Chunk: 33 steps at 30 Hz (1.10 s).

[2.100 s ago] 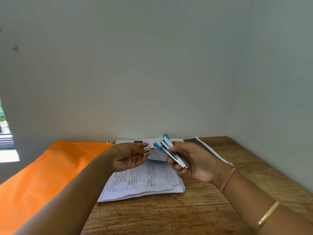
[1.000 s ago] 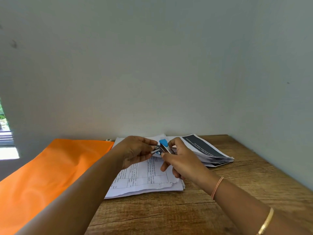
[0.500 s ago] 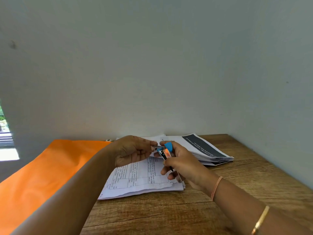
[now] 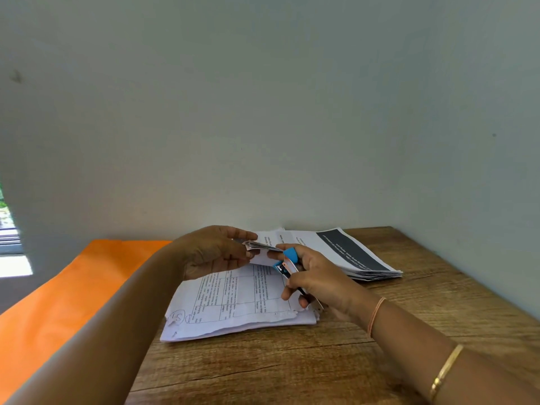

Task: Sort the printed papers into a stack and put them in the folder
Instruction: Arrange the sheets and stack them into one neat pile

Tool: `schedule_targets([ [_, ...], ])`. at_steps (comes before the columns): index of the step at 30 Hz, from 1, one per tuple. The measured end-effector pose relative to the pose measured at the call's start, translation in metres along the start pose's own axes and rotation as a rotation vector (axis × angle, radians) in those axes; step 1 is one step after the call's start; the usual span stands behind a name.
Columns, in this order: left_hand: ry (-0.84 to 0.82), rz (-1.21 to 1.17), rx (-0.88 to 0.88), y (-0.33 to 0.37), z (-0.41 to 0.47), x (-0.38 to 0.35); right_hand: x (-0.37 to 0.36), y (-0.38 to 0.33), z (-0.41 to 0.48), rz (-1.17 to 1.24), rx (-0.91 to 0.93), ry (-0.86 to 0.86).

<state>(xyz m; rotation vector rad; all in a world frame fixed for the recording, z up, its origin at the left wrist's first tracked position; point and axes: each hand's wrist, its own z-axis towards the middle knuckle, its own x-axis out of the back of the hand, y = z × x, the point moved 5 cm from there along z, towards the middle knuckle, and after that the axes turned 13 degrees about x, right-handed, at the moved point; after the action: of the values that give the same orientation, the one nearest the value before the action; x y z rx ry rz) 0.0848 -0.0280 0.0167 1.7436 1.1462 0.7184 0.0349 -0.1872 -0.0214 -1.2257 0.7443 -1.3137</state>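
Note:
A stack of printed papers [image 4: 233, 305] with a table on its top sheet lies on the wooden table [image 4: 292, 369]. Behind it to the right lies a second stack [image 4: 350, 252] with a dark banner on top. The orange folder [image 4: 58, 293] lies flat on the left. Above the near stack, my left hand [image 4: 213, 252] pinches a small grey metallic strip [image 4: 258, 245], which looks like staples. My right hand [image 4: 318, 282] grips a blue and silver stapler [image 4: 287, 263], with its blue end close to the strip. My right fingers hide the stapler's rear.
The table stands in a corner, with grey walls right behind it and along its right side. A bright window opening [image 4: 11, 252] shows at the far left. Bare wood lies in front of the stacks.
The stapler, held open and raised 2 s ago, has come down and turned so that its blue end meets the strip. My left hand stays just above the near stack.

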Motion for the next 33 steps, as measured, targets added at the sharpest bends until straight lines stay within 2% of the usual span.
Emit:
schedule_targets([
  [6, 0.213, 0.155, -0.088, 0.012, -0.006, 0.015, 0.002, 0.0, 0.0, 0.054, 0.013, 0.019],
  [10, 0.323, 0.287, -0.29, 0.023, -0.009, 0.015, 0.003, -0.001, -0.001, 0.078, 0.014, 0.028],
  [15, 0.449, 0.568, -0.501, 0.027, -0.015, 0.016, 0.005, -0.001, 0.0, 0.095, 0.015, 0.045],
  [22, 0.478, 0.75, -0.644, 0.027, -0.016, 0.009, 0.008, 0.0, 0.001, 0.099, 0.013, 0.051],
  [33, 0.548, 0.849, -0.796, 0.024, -0.016, 0.0, 0.007, -0.002, -0.001, 0.101, 0.003, 0.044],
])
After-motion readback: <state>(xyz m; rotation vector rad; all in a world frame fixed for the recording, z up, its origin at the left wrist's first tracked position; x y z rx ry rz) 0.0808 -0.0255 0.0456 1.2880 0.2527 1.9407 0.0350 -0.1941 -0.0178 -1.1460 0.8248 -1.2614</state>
